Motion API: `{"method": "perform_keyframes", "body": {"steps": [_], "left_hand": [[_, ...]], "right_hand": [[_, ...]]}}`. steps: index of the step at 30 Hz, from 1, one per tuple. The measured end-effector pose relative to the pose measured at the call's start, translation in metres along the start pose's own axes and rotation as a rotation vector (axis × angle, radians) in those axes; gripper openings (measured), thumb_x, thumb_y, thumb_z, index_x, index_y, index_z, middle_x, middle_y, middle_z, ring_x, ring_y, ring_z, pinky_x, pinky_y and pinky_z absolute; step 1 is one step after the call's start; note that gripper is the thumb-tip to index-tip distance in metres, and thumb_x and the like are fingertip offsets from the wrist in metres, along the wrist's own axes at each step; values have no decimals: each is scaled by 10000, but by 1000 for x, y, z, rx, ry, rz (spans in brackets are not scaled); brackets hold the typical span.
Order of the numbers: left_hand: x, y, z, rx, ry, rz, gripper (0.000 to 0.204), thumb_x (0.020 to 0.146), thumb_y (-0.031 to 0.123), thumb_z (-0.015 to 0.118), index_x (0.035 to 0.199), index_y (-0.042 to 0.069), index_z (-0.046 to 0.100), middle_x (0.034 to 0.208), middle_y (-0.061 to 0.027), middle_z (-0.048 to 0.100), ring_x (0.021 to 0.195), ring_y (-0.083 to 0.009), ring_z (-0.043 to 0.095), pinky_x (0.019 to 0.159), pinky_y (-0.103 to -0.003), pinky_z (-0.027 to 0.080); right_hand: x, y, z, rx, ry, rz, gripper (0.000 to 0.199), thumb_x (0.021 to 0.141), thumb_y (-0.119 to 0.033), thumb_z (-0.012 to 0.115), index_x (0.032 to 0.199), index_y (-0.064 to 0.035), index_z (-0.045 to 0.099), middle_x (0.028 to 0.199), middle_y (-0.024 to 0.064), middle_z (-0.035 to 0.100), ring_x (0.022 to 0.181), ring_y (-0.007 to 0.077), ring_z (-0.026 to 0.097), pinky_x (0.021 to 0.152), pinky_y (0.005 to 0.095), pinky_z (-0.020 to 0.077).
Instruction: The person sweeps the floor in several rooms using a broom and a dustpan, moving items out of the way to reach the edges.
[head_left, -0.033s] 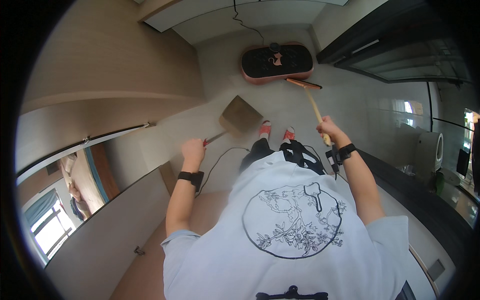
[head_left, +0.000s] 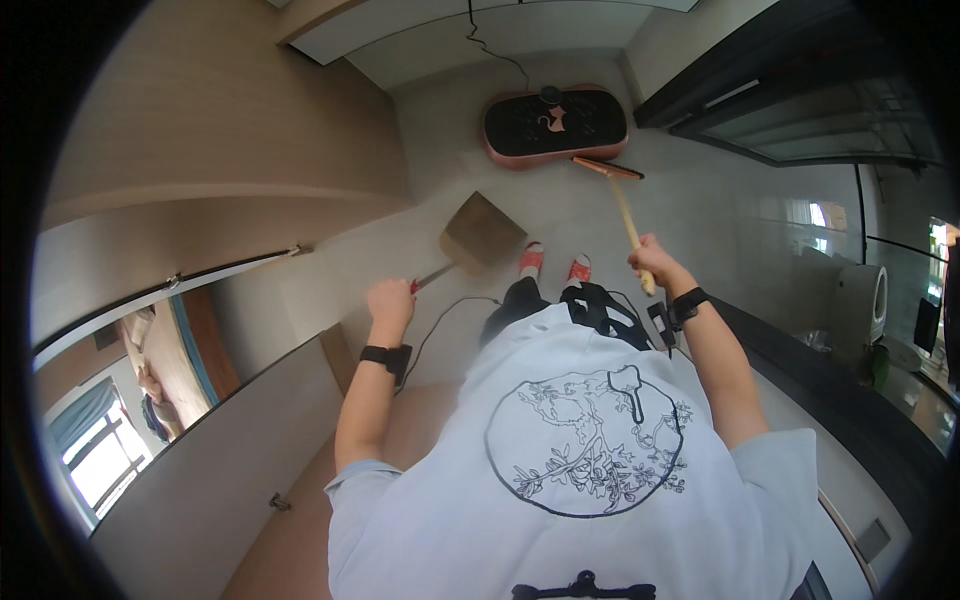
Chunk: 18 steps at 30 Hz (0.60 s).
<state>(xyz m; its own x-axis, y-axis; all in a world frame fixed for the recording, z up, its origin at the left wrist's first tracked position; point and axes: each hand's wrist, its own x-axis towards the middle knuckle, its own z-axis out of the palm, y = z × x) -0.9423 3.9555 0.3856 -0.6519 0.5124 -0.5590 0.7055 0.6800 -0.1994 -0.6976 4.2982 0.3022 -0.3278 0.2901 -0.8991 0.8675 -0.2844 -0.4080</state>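
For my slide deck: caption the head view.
Left hand holds a dustpan, right hand a broom, near a dark oval floor machine.

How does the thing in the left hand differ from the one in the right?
The left hand grips a dustpan, a broad flat brown scoop on a short handle. The right hand grips a broom, a long thin wooden stick with a narrow head. The dustpan lies near the red shoes; the broom reaches to the oval floor machine. Both point down at the pale floor.
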Motion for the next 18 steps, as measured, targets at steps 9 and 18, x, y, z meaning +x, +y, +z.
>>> {"method": "perform_keyframes", "body": {"steps": [9,18], "left_hand": [[22,15,-23,-68,-3,-32,177,664,251,619,696,76,613,699,-115,586,663,-276,573,568,-353,458],[44,8,-58,-36,2,-70,230,631,286,639,684,65,601,692,-132,582,675,-289,566,590,-369,447]], "right_hand": [[-6,-32,19,-78,-428,-8,191,635,-60,524,790,-7,425,554,42,444,388,138,445,351,262,373],[-32,-21,-34,439,-498,136,134,682,-26,509,797,-45,442,521,6,437,325,52,405,279,181,316]]}}
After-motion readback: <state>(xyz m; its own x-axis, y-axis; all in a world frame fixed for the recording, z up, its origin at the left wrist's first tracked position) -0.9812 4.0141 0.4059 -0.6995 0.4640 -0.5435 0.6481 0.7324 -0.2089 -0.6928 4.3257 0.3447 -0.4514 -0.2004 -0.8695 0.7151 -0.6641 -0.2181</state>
